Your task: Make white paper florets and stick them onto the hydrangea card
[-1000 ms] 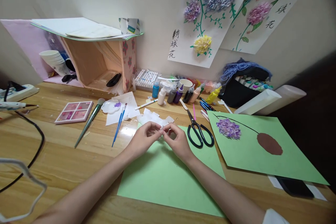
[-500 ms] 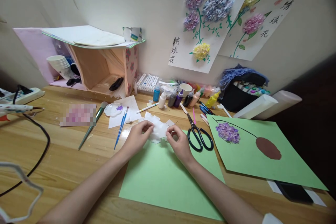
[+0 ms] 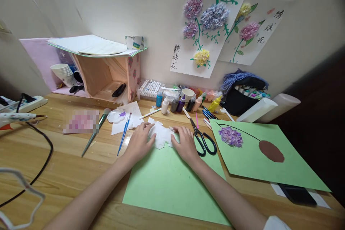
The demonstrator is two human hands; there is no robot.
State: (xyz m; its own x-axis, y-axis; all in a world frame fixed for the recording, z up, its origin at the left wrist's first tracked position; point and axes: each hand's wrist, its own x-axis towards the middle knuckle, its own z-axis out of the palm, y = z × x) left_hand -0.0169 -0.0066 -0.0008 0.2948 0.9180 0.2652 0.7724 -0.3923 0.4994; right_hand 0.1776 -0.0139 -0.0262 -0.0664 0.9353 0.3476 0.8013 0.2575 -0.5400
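Observation:
A small heap of torn white tissue paper (image 3: 162,134) lies at the far edge of a green sheet of paper (image 3: 172,183). My left hand (image 3: 140,142) rests against the heap's left side, fingers apart. On the opposite side my right hand (image 3: 185,145) lies with its fingers spread, touching the paper pieces. Both palms face down, and neither hand grips anything. Black-handled scissors (image 3: 202,143) lie just right of my right hand, partly over the green sheet.
Paint bottles (image 3: 181,103) line the back. To the left lie thin blue brushes (image 3: 124,134), a thick brush (image 3: 95,133) and a glue gun (image 3: 18,116). At right is a green card (image 3: 248,165) with a purple paper flower (image 3: 230,136) and brown oval.
Both hands have gone from pinching at the tissue paper to lying spread on either side of it. The pieces sit closer together. The camera view has shifted slightly.

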